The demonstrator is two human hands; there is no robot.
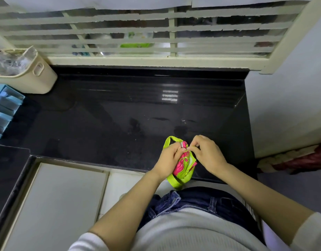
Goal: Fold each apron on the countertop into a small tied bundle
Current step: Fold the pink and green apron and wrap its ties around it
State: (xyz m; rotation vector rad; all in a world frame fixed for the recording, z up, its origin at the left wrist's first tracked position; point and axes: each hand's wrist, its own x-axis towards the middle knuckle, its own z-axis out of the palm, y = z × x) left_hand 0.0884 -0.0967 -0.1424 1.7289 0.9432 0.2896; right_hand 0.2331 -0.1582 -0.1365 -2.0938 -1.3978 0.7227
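Grip: left hand (169, 156) and right hand (208, 153) both pinch the lime strap (167, 142) atop the rolled pink-and-green apron bundle (185, 166), at the near edge of the black table (120, 124). Handling: keep roll compressed; draw knot snug, evenly.

Black glossy surface (120, 109), L-shaped, bright glare near back. Cream bin (29, 78) stands at back left corner. Blue rack (4, 109) at left edge, near bin. Pink-green bundle (186, 166) at front right edge, overhanging; contact unclear.
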